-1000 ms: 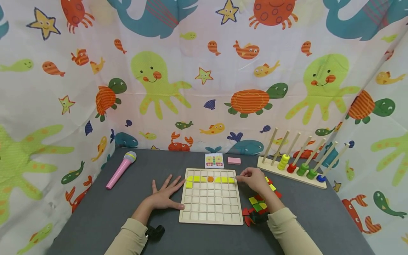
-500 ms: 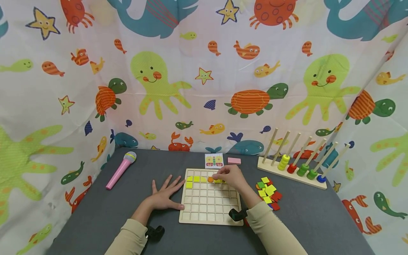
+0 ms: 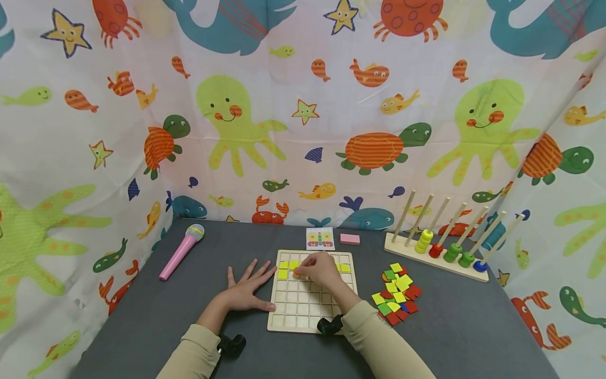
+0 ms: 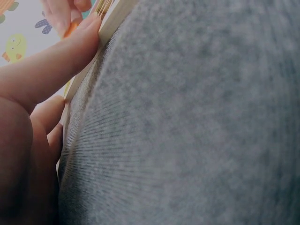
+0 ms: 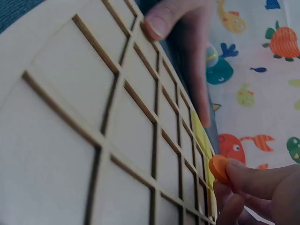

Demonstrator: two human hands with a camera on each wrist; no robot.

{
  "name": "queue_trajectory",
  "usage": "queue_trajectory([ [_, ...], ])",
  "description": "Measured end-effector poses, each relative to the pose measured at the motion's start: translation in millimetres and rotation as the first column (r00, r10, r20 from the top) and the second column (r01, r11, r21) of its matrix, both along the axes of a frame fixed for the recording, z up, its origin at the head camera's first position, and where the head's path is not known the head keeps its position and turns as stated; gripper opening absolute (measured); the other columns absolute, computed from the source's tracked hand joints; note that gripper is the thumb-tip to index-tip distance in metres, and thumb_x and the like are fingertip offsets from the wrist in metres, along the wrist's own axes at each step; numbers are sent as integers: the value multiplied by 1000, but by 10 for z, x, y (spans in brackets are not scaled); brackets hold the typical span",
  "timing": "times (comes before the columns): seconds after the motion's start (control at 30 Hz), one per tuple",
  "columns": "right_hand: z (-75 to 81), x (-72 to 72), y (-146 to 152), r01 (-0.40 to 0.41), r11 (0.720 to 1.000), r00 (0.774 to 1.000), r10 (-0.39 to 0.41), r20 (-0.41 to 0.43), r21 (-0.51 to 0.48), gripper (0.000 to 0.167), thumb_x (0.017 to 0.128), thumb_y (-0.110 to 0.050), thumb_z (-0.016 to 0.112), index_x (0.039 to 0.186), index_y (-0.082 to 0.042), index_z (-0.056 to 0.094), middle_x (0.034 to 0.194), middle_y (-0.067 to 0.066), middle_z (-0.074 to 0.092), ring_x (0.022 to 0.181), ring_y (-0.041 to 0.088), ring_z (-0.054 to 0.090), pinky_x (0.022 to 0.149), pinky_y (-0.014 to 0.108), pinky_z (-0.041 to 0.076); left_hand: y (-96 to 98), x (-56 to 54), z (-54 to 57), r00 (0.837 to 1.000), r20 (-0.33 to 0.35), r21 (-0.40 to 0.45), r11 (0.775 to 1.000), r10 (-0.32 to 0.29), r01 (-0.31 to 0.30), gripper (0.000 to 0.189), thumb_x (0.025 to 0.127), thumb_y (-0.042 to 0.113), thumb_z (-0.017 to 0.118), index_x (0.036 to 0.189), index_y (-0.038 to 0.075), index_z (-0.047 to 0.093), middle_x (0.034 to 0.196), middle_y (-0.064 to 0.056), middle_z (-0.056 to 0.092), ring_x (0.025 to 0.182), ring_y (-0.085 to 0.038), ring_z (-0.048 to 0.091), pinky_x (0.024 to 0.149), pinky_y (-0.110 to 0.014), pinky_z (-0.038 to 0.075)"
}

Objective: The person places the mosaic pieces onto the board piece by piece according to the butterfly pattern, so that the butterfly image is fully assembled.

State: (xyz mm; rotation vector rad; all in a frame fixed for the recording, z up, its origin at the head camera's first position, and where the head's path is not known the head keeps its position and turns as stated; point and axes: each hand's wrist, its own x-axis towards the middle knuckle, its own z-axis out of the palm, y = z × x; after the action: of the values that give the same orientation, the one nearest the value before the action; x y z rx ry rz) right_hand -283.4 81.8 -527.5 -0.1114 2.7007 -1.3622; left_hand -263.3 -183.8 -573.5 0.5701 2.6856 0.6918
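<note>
My right hand pinches an orange disc between thumb and fingers, over the upper left part of a wooden grid board. Yellow square tiles lie in the board's upper cells on both sides of that hand, which covers the cells in the middle. At the board's left side, my left hand lies with fingers spread, its thumb touching the edge. The left wrist view shows the same thumb against the board's rim.
Right of the board is a pile of coloured tiles. Behind it stand a picture card, a pink block and a peg abacus. A pink toy microphone lies at the left. A patterned cloth hangs behind the table.
My right hand has moved left across the board from its right edge, and an orange disc now shows in its fingers. The left hand has stayed in place.
</note>
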Motion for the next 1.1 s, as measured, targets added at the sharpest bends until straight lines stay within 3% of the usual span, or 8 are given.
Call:
queue_trajectory([
  [0.17, -70, -7, -157, 1, 997, 998, 3, -56, 73, 19, 83, -26, 84, 73, -13, 74, 69, -2, 66, 64, 17, 58, 55, 29, 46, -5, 8, -6, 1000, -25, 27, 1000, -11, 11, 110, 71, 82, 68, 161, 43, 18, 171, 9, 10, 157, -32, -12, 97, -73, -35],
  [0.33, -97, -27, -229, 8, 991, 999, 0, -54, 134, 25, 81, -28, 86, 66, -16, 70, 64, -5, 64, 61, 15, 55, 54, 29, 43, -2, 19, 19, 1000, -23, 30, 999, -9, 10, 112, 70, 82, 69, 161, 40, 19, 171, 7, 11, 157, -33, -11, 98, -73, -35],
  [0.5, -83, -26, -248, 8, 986, 998, 2, -57, 167, 28, 80, -29, 87, 64, -16, 69, 62, -5, 63, 58, 15, 54, 51, 29, 41, 4, 26, 34, 1000, -16, -3, 1000, 12, -12, 115, 66, 86, 67, 160, 43, 18, 170, 13, 8, 157, -27, -12, 102, -69, -34],
  [0.7, -59, 3, -246, 25, 983, 999, -17, -44, 183, 27, 80, -31, 87, 68, -14, 70, 65, -3, 63, 61, 16, 55, 53, 29, 43, -4, 33, 41, 1000, -23, 55, 998, -12, 13, 112, 70, 80, 70, 161, 39, 20, 171, 4, 13, 157, -34, -10, 97, -74, -34],
  [0.87, 24, 59, -198, 29, 991, 999, -26, -24, 133, 24, 82, -30, 86, 75, -13, 70, 70, 1, 62, 62, 19, 55, 52, 29, 42, 5, 52, 93, 1000, 1, 39, 999, -14, 14, 112, 70, 80, 70, 161, 39, 20, 171, 3, 11, 157, -35, -10, 99, -72, -35],
  [1.1, 193, 153, -20, 30, 989, 994, -14, -109, 145, 16, 88, -28, 79, 86, -14, 74, 75, -1, 66, 65, 17, 58, 58, 31, 46, 19, 61, 158, 1000, 18, -1, 1000, -6, 6, 109, 73, 76, 71, 162, 37, 20, 171, 5, 10, 157, -34, -10, 102, -74, -30],
])
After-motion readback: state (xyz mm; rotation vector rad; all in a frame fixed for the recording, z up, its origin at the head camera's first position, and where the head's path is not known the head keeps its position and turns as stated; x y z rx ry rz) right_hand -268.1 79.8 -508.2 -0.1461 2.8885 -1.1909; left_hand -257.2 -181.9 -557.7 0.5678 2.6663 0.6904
